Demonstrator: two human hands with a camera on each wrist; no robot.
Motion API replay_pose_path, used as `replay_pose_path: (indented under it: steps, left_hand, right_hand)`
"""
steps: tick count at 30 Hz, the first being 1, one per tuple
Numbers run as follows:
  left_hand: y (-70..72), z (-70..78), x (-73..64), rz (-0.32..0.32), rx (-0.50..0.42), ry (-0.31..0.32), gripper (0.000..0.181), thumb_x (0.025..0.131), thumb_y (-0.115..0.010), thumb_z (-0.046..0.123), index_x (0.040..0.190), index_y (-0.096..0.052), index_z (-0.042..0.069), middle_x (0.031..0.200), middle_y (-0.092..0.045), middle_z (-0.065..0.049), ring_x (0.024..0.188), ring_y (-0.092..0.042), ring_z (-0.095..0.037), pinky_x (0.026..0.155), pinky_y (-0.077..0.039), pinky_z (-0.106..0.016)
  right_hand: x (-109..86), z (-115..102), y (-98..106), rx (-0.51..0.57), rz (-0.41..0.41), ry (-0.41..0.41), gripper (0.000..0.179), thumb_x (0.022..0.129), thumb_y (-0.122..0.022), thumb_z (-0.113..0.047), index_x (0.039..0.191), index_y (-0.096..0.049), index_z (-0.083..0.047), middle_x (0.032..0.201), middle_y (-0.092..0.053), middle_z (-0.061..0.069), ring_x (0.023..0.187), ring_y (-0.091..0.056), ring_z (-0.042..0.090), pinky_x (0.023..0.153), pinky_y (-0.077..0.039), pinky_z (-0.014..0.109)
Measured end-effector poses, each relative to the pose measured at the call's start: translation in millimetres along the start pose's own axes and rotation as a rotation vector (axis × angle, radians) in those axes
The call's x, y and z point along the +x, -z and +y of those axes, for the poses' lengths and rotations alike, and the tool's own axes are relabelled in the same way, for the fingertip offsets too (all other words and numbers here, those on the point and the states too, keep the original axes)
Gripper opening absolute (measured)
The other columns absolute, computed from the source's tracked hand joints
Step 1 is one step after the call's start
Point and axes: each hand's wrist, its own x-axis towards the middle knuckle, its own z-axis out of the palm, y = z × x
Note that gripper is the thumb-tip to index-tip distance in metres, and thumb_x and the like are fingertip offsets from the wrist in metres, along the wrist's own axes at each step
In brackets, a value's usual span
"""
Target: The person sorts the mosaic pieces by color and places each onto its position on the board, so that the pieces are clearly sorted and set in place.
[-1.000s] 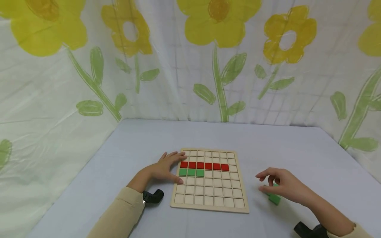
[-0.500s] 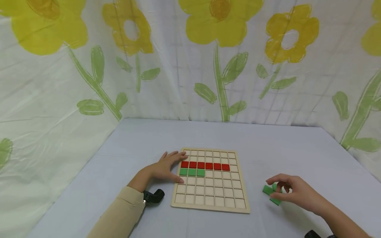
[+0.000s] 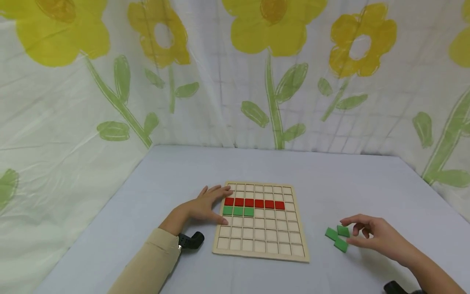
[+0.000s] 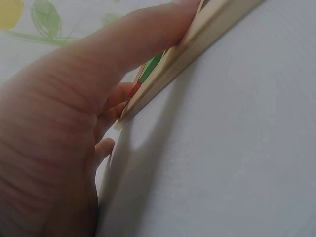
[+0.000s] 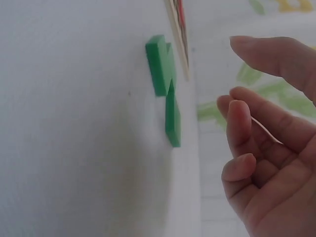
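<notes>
A wooden grid board (image 3: 260,258) lies on the table, with a row of several red tiles (image 3: 249,203) and, just below it, a row of three green tiles (image 3: 238,211) at the left. My left hand (image 3: 200,209) rests on the board's left edge, thumb and fingers spread; the left wrist view shows the thumb (image 4: 143,34) lying over the rim. To the right of the board, three loose green tiles (image 3: 341,245) lie close together. Just right of them hovers my right hand (image 3: 382,237). In the right wrist view its thumb and fingers are apart, holding nothing.
A white cloth covers the table (image 3: 176,167). Behind it hangs a curtain (image 3: 220,81) printed with yellow flowers. A black wrist camera (image 3: 192,241) sits on the left wrist beside the board.
My right hand has moved rightward from over the loose green tiles to beside them, uncovering all three. My left hand stays on the board's edge.
</notes>
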Motion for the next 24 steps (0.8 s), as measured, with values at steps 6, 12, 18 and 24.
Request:
replay_pose_path:
  steps: [6, 12, 18, 24]
  left_hand:
    - [0.3, 0.6, 1.8, -0.003, 0.009, 0.007, 0.091, 0.069, -0.074, 0.053, 0.145, -0.033, 0.025, 0.157, -0.019, 0.001, 0.146, -0.008, -0.027, 0.116, 0.005, -0.052]
    - [-0.3, 0.8, 1.0, 0.003, 0.009, 0.018, 0.090, 0.068, -0.075, 0.053, 0.144, -0.035, 0.024, 0.156, -0.021, 0.002, 0.145, -0.009, -0.026, 0.117, 0.005, -0.052]
    - [-0.8, 2.2, -0.4, 0.008, 0.009, 0.017, 0.090, 0.068, -0.075, 0.053, 0.144, -0.035, 0.024, 0.156, -0.022, 0.002, 0.145, -0.009, -0.026, 0.116, 0.004, -0.054]
    - [0.4, 2.6, -0.9, 0.007, 0.002, 0.023, 0.090, 0.068, -0.076, 0.051, 0.144, -0.035, 0.024, 0.156, -0.021, 0.002, 0.145, -0.009, -0.026, 0.116, 0.004, -0.053]
  right_hand:
    - [-0.1, 10.0, -1.4, 0.024, 0.023, -0.067, 0.030, 0.082, -0.069, -0.011, 0.110, -0.063, -0.002, 0.093, -0.062, -0.010, 0.071, -0.049, 0.006, 0.051, -0.036, 0.025]
    - [0.5, 16.2, -5.2, 0.021, 0.050, -0.165, 0.033, 0.082, -0.070, -0.016, 0.110, -0.063, -0.001, 0.080, -0.059, -0.004, 0.066, -0.047, 0.006, 0.051, -0.036, 0.024]
    - [1.6, 23.8, -8.8, 0.030, 0.046, -0.255, 0.041, 0.080, -0.072, -0.017, 0.114, -0.062, 0.002, 0.086, -0.064, -0.002, 0.071, -0.049, 0.000, 0.059, -0.043, 0.019]
    - [1.7, 27.8, -13.4, -0.019, 0.079, -0.223, 0.039, 0.077, -0.075, -0.018, 0.110, -0.065, -0.001, 0.092, -0.064, -0.014, 0.075, -0.049, -0.003, 0.060, -0.044, 0.017]
